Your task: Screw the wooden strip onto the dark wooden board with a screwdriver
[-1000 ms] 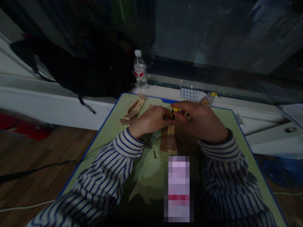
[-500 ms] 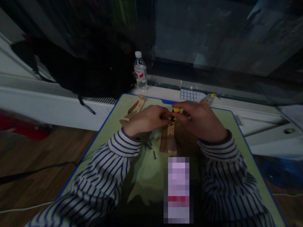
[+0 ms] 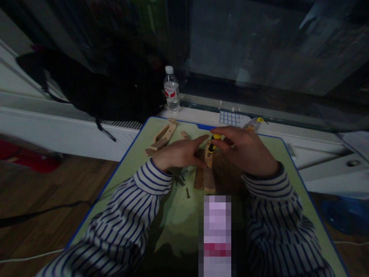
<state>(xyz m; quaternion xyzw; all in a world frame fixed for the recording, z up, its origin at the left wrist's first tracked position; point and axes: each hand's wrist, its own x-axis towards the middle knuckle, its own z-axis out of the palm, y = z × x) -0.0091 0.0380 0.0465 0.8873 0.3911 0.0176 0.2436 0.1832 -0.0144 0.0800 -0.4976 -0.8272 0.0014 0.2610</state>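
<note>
Yellow-and-black screwdriver point(image 3: 212, 143) stands gripped in right hand point(image 3: 245, 150) over wooden strips point(image 3: 205, 177); left hand point(image 3: 180, 153) open beside it

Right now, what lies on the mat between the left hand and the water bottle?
In the head view, loose wooden pieces lie on the green mat between the left hand and the water bottle; the bottle stands off the mat.
</note>
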